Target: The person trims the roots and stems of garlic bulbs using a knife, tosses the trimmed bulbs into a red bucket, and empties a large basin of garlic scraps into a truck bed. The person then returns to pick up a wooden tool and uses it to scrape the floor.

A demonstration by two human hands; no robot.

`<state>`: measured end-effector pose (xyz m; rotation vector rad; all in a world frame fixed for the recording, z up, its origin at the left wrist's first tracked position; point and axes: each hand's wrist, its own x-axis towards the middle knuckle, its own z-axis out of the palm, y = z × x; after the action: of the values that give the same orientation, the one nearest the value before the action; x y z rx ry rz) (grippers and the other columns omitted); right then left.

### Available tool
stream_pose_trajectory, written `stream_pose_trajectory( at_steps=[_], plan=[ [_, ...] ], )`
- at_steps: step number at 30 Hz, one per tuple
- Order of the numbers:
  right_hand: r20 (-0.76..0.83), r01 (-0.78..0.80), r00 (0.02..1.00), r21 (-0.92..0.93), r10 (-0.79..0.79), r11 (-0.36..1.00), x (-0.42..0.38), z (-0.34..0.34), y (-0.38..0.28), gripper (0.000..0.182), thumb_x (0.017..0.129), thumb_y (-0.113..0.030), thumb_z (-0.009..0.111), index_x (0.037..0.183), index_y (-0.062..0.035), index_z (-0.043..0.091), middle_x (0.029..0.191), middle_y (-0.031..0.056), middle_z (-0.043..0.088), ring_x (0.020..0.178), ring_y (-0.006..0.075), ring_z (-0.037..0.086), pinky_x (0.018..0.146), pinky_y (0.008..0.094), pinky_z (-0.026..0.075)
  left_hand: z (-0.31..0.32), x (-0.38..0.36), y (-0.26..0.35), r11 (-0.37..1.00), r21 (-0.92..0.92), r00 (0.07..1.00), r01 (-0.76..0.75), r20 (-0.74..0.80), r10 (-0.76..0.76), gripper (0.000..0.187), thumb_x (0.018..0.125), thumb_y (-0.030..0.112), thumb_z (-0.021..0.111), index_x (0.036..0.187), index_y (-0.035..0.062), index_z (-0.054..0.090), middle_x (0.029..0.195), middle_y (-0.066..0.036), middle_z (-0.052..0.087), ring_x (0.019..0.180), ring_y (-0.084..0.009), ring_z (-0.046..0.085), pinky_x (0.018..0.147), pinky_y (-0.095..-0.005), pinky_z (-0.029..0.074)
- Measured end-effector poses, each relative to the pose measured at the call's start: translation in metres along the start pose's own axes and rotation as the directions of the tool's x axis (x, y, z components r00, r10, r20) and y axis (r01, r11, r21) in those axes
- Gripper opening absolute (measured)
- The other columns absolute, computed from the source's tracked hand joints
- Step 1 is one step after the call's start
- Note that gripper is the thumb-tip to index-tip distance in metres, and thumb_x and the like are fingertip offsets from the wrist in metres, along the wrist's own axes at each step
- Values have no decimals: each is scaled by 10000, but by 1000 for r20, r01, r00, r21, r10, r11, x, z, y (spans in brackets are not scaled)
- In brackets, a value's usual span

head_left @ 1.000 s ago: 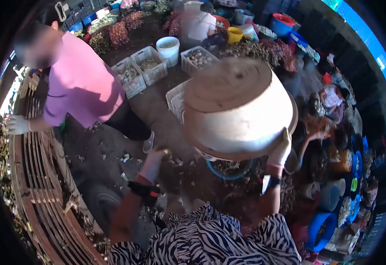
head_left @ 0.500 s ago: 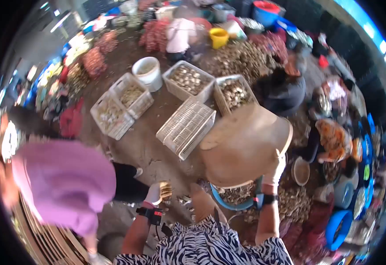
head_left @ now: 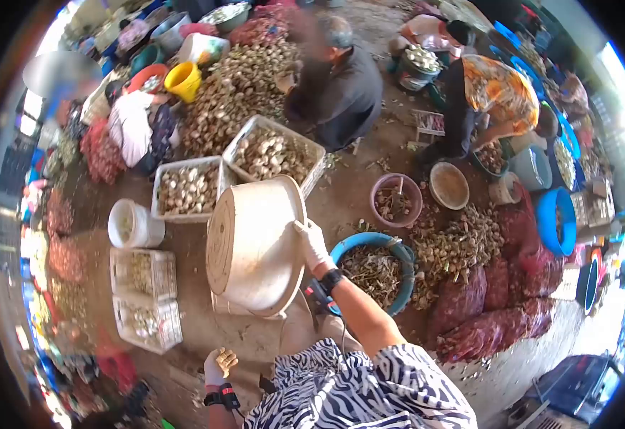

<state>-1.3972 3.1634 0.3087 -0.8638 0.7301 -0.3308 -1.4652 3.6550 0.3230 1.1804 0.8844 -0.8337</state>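
My right hand (head_left: pixel 314 247), in a white glove, grips the rim of a large beige plastic tub (head_left: pixel 255 239). The tub is tipped on its side, its round bottom facing left and its mouth toward my right arm. Its inside is hidden from me. Low in the view, my left hand (head_left: pixel 219 366) hangs apart from the tub, gloved, with loosely curled fingers and nothing visible in them. Beyond the tub stand white crates of garlic bulbs (head_left: pixel 187 189). A blue tub (head_left: pixel 403 279) holding dry stalks and trimmings sits right of my feet.
Two white crates (head_left: pixel 148 304) and a white bucket (head_left: pixel 137 225) stand left. A purple basin (head_left: pixel 397 200) and a pale basin (head_left: pixel 449 185) lie ahead right. Loose garlic (head_left: pixel 459 243) and red mesh sacks (head_left: pixel 498 329) cover the right floor. A person in dark clothing (head_left: pixel 345 96) crouches ahead.
My view has swung right. The tub has turned further onto its side and lies left of my right hand. The person in purple has left the view; my left hand stays low and free.
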Motion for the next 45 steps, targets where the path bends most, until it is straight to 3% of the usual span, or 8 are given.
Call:
stream_pose_trajectory(
  at_steps=[8,19,25,29,31,33,43,45],
  plan=[
    [-235,62,962,-317,-142,946,-26,-57,-234,218,900,-158,635,1060,-11,652,901,28,669,776,95,602,683,248,490,155,93,154,943,246,973,-226,110,204,227,883,243,583,1028,69,609,953,-105,651,833,-252,623,761,-448,524],
    [-498,245,714,-481,-492,842,38,-157,-342,217,915,-56,579,1108,20,641,952,1,658,810,78,569,753,241,471,411,152,232,675,632,907,-380,397,139,201,874,142,608,1049,44,617,879,-67,679,768,-187,669,670,-338,561],
    [-465,365,640,-517,-612,774,137,-192,-479,201,901,-87,584,1057,24,647,902,-11,629,813,66,520,738,246,443,546,219,237,495,699,856,-516,444,266,147,848,134,638,909,7,681,816,-19,648,718,-93,584,658,-251,477],
    [-455,361,621,-557,-638,748,210,-201,-586,202,904,-82,585,1064,24,646,921,-21,622,831,65,528,757,239,447,694,197,238,752,555,915,-355,371,158,109,852,51,619,941,11,669,748,4,614,664,-93,556,635,-256,472],
    [-407,383,585,-624,-702,681,248,-189,-634,199,904,-73,579,1066,20,646,913,-27,615,824,63,523,750,246,448,767,179,245,705,632,869,-321,493,-46,147,860,62,632,991,2,662,806,-7,639,709,-95,582,658,-244,483],
    [-389,370,585,-653,-712,661,293,-179,-683,202,901,-70,579,1068,22,644,917,-24,620,825,61,526,748,240,449,823,186,242,475,704,798,-527,602,-6,227,892,70,624,1109,3,640,911,-25,655,796,-108,624,708,-251,517],
    [-194,596,464,-654,-864,466,548,-155,-884,204,902,-130,634,1042,17,648,864,-21,609,754,74,533,688,244,447,1106,156,275,713,543,637,-444,751,-175,252,918,29,637,1158,-43,621,1076,-66,673,1001,-118,621,913,-251,494],
    [-176,620,581,-537,-795,572,601,-129,-911,217,912,-137,635,1078,2,650,905,-7,622,792,96,559,714,254,455,1160,145,301,723,524,596,-449,779,-195,271,927,34,629,1183,-49,603,1086,-69,668,1018,-115,615,923,-251,487]
  ],
)
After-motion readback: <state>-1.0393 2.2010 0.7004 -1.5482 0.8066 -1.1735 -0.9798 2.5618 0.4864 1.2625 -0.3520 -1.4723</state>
